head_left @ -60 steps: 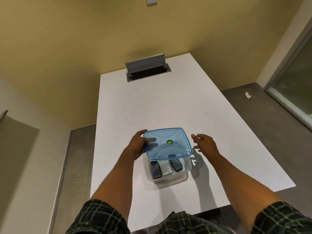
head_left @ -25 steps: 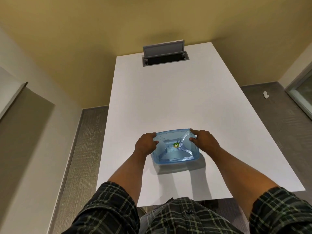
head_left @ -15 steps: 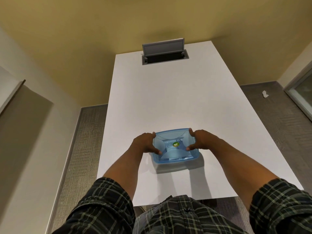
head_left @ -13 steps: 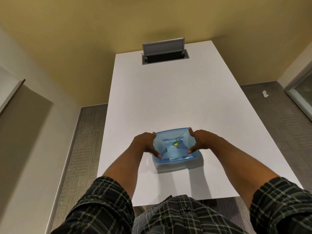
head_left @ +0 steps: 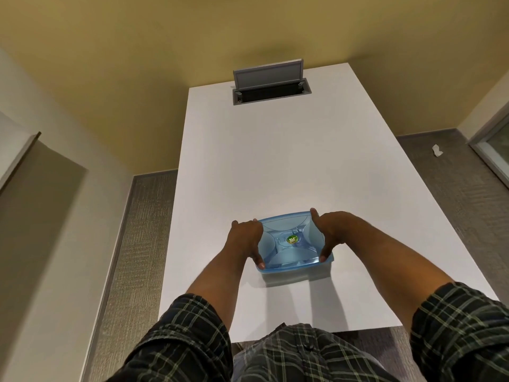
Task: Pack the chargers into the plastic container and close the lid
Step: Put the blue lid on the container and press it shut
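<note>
The plastic container (head_left: 297,275) stands on the white table (head_left: 275,161) near its front edge, with its translucent blue lid (head_left: 292,252) lying flat on top. A small green sticker marks the lid's centre. My left hand (head_left: 246,241) grips the lid's left edge, thumb pressed on the near-left corner. My right hand (head_left: 329,232) grips the right edge, thumb on the near-right corner and fingers over the far corner. The chargers are hidden under the lid.
An open grey cable hatch (head_left: 271,81) with its flap raised sits at the table's far end. A scrap of white paper (head_left: 436,150) lies on the carpet to the right. Walls close in on the left and beyond the table.
The lid went from held tilted above the open container to lying flat on it. Both hands then slid along its side edges, thumbs moving down to the near corners.
</note>
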Tool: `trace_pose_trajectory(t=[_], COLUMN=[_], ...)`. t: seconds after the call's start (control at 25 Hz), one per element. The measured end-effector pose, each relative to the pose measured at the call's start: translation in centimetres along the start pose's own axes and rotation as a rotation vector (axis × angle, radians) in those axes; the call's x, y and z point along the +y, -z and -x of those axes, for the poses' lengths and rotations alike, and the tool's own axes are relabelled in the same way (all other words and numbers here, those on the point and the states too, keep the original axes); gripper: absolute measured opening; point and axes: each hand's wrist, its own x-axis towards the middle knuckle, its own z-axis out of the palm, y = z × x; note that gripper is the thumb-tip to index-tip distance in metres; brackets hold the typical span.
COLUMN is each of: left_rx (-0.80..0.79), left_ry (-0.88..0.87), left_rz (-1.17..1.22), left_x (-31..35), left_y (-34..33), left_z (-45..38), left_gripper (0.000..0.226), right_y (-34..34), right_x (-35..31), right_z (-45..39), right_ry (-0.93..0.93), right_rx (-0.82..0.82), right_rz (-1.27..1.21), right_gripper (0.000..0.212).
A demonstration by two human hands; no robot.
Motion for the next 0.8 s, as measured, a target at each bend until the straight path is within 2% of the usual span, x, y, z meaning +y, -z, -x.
trace_pose_trajectory(t=[0.28, 0.64, 0.8], left_rx=[-0.021, -0.040, -0.014], left_ry=[0.010, -0.004, -0.021], left_rz=[-0.011, -0.012, -0.015], left_x=[0.4, 0.3, 0.0], left_y=[0.3, 0.3, 0.2], left_z=[-0.3, -0.8, -0.5], left_gripper=[0.091, 0.093, 0.096], right_y=[0.7, -0.5, -0.6], right_x=[-0.8, -1.8, -0.3], right_z=[-0.2, -0.8, 0.3], right_ry=[-0.057, -0.193, -0.111], right_rx=[0.009, -0.044, 0.025], right_rz=[0.100, 0.014, 0.014], right_gripper=[0.163, 0.170, 0.166])
